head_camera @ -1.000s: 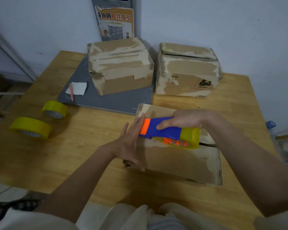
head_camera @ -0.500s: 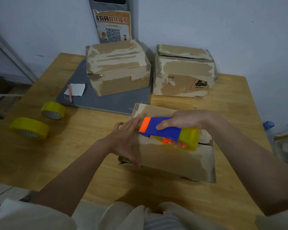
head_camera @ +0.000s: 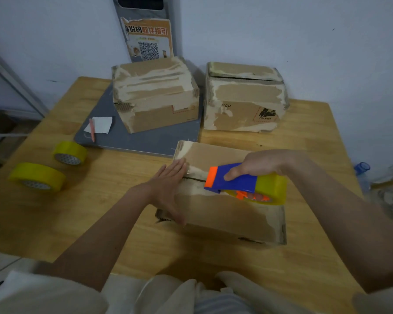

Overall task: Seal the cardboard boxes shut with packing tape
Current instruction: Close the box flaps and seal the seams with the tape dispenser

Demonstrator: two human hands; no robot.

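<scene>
The near cardboard box [head_camera: 225, 211] sits on the wooden worktop [head_camera: 77, 223], in front of the person and slightly right of centre, with its top seam running left to right. The left hand [head_camera: 168, 189] lies flat at the box's left end, fingers straight, palm pressing, probably to hold the flaps level and stop the box sliding while tape is drawn. The right hand [head_camera: 259, 164] has its grip clamped round the blue and orange tape dispenser [head_camera: 241, 184], which carries a yellow roll and rests along the seam, its orange nose pointing left toward the other hand. Whether tape already bridges the seam is hard to tell in this dim view.

Two more boxes [head_camera: 154, 96] [head_camera: 243, 98] stand at the far side, already heavily taped. Two spare yellow tape rolls [head_camera: 38, 176] [head_camera: 69, 152] lie at the left, out of the way but within reach.
</scene>
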